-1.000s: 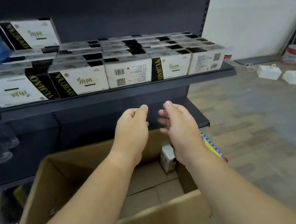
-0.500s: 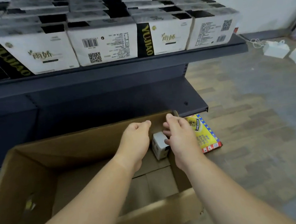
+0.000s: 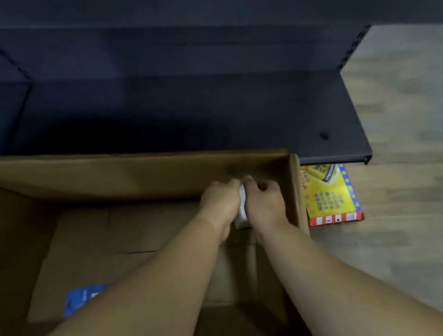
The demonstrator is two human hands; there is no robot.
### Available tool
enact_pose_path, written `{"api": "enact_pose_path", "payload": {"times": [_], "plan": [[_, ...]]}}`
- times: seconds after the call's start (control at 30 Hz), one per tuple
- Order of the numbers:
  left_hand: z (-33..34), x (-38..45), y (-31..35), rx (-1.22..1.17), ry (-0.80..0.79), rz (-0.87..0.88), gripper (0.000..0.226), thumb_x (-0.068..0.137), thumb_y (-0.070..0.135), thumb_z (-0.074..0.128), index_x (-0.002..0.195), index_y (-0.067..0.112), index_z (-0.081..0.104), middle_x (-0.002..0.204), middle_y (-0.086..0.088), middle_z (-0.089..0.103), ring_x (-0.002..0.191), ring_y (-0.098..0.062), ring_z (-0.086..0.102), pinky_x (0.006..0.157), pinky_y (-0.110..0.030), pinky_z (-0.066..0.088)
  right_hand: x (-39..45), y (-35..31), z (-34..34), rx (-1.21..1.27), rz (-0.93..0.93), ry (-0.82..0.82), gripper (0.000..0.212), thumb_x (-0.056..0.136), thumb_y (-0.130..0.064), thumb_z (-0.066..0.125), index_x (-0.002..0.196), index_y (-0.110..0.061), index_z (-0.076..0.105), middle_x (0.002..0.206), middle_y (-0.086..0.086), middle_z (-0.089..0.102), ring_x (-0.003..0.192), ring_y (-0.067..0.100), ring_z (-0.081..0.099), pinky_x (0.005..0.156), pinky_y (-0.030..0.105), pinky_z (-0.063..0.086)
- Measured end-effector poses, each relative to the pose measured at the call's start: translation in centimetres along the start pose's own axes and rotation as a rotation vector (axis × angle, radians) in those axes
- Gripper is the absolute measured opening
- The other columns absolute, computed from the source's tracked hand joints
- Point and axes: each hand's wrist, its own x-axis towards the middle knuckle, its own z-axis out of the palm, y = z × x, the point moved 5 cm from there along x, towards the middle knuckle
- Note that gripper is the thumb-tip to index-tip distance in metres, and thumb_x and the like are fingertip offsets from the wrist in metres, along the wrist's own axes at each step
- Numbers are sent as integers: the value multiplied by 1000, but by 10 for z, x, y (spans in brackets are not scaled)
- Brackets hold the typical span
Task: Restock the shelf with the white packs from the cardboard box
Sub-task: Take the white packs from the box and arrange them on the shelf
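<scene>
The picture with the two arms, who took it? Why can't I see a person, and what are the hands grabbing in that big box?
The camera sits on the person's head, looking down, so you see only their arms. The left hand and right hand close on a small white pack from both sides, deep in the corner of the cardboard box. A blue card also lies in the box. Behind it is a dark shelf. A yellow packet lies on the floor beside the box.
</scene>
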Motion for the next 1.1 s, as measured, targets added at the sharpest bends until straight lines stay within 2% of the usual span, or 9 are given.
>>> {"api": "enact_pose_path", "payload": {"times": [0.13,0.4,0.5,0.63,0.73,0.87,0.93,1.0,1.1], "plan": [[14,35,-14,-33,-27,-76,28,99,29,47,110,8,61,111,-15,66,101,-32,61,80,-33,47,37,8,12,-37,110,-4,53,95,-46,54,139,-19,44,122,8,62,111,31,59,101,46,46],[21,57,-30,-201,-59,-164,25,103,29,40,114,14,57,83,-3,59,66,-14,53,25,-15,35,76,35,40,-100,194,5,56,76,-51,53,123,-21,48,111,11,63,94,35,65,85,50,56],[22,65,-37,-189,-93,-183,26,103,33,39,94,17,59,80,-1,60,66,-13,53,30,-17,38,106,63,49,-190,197,68,72,60,-61,48,123,-26,47,120,11,61,103,37,62,89,52,52],[26,74,-45,-236,-131,-206,30,102,33,41,81,23,61,79,1,63,67,-12,56,30,-15,39,100,54,48,-291,174,80,74,65,-58,41,130,-23,46,124,9,60,111,36,58,96,51,47],[27,80,-50,-241,-142,-197,28,101,34,42,90,25,67,83,-1,67,70,-14,60,46,-22,43,104,59,53,-343,165,52,68,68,-60,35,122,-22,51,115,8,64,106,35,59,95,49,47],[24,91,-61,-245,-125,-179,28,99,34,47,107,18,68,80,-3,67,59,-13,59,34,-13,39,90,52,57,-331,147,-9,42,87,-52,30,99,-24,58,106,7,66,103,31,60,97,49,45],[21,95,-66,-224,-107,-152,25,97,30,53,113,15,66,85,-8,68,59,-15,60,33,-14,39,82,50,56,-241,159,-12,39,96,-48,31,103,-20,59,112,10,64,104,32,60,98,49,46],[18,103,-71,-163,-81,-129,24,93,21,61,113,9,67,93,-17,70,65,-22,66,38,-22,47,77,53,56,-115,220,-44,44,100,-49,33,113,-16,59,114,11,64,104,30,61,99,47,47],[13,111,-79,79,-66,-70,15,87,7,59,92,5,73,92,-22,73,77,-31,71,65,-42,59,71,59,62,-28,269,-122,43,103,-48,33,117,-16,57,116,7,63,109,29,60,101,41,45]]}}
